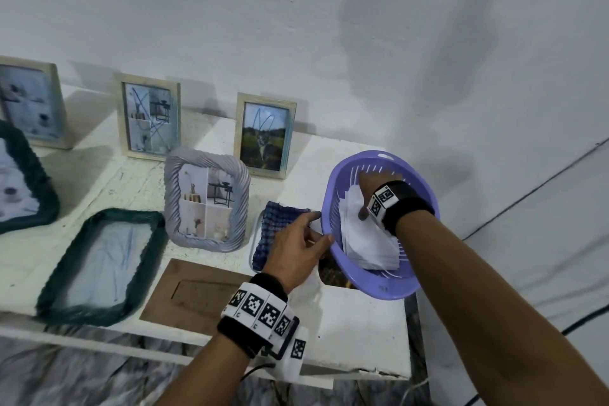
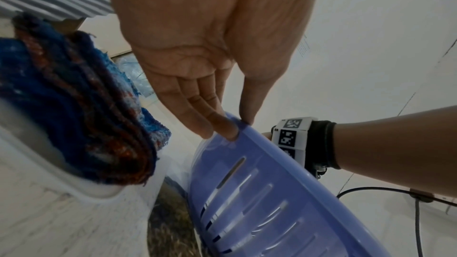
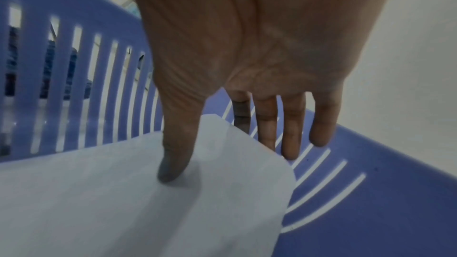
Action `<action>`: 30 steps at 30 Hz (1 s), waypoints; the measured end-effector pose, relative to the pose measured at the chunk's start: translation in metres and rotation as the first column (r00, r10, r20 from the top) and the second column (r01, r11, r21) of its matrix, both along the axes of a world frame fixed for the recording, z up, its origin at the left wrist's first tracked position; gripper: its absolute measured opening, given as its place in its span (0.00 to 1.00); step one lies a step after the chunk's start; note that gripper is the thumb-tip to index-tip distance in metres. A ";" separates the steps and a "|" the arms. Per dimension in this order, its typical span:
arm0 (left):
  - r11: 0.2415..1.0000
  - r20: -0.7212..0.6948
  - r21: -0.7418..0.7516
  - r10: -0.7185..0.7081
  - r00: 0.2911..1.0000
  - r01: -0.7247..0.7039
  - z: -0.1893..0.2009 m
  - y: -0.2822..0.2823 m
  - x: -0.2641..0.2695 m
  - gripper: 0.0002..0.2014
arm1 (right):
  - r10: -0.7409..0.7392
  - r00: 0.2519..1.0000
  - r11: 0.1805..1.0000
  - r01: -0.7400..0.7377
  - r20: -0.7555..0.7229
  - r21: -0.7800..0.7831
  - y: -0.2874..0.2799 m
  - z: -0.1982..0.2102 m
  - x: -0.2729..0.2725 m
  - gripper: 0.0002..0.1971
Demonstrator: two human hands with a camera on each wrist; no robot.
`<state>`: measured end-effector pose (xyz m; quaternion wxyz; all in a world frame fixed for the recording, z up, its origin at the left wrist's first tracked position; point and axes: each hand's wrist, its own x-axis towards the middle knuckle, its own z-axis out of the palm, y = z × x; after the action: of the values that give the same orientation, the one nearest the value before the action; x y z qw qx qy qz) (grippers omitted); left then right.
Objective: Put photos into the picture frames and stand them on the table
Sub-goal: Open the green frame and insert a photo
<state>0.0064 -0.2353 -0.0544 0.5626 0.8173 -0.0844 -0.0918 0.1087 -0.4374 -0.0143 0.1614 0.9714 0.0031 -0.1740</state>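
**Both hands at the basket of photos**

The right hand (image 1: 369,189) reaches down into the purple basket (image 1: 333,208), which sits tilted at the right end of the white surface (image 1: 356,323). Its fingers (image 3: 293,134) are straight and spread, pointing past the far edge of a stack of white photos (image 1: 369,241) that lies face down inside; the thumb (image 3: 173,163) presses flat on the top sheet. The wrist view does not show any finger curled round a sheet.

The left hand (image 1: 293,250) is at the basket's near-left rim. In the left wrist view its fingertips (image 2: 222,126) touch the rim from one side and the thumb (image 2: 247,108) meets it from the other, a light pinch on the plastic edge.

Just left of the basket lies a folded blue checked cloth (image 1: 280,224). A printed photo (image 1: 333,270) shows partly under the basket's lower edge.

Three pale wooden frames stand upright along the wall, each with a picture in it: one at the far left (image 1: 29,102), one in the middle (image 1: 150,115) and one (image 1: 263,135) nearest the basket. A grey twisted frame (image 1: 207,198) stands in front of them. Two dark green frames lie flat on the surface, one at the left edge (image 1: 19,181) and one nearer (image 1: 102,267). A brown backing board (image 1: 194,293) lies flat beside the left wrist.
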 end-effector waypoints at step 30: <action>0.980 0.243 -0.196 0.008 0.970 0.041 0.081 0.084 -0.012 0.17 | -0.231 0.880 0.499 -0.260 0.416 0.827 0.075 0.147 -0.105 0.17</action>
<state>-0.0055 -0.1517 0.0267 0.6262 0.7612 -0.1679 0.0129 0.0040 -0.3628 0.1323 -0.3498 0.9300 0.0587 0.0964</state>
